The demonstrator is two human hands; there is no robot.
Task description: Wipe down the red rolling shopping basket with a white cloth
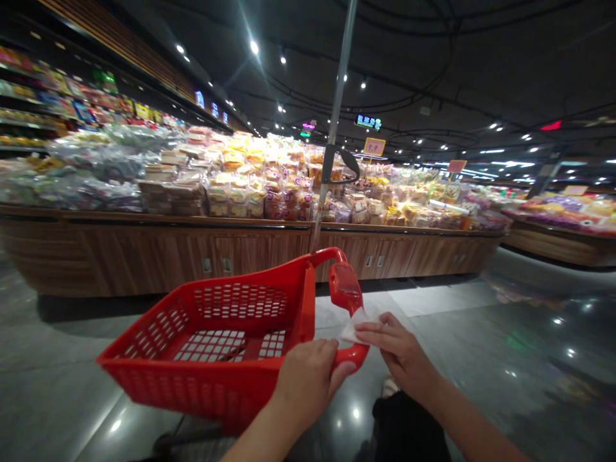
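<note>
Tissue (357, 325) pinched in R hand (399, 351) just beside red trolley handle (347, 289), L hand (305, 378) clamped on it, hands apart; slack pinch could drop tissue to floor (481, 359).

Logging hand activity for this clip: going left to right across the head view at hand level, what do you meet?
red plastic shopping basket → left hand → piece of white paper → right hand

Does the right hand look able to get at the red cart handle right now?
Probably yes: the right hand sits right beside the red cart handle, and the only thing in the way is the white tissue pinched in its fingers.
</note>
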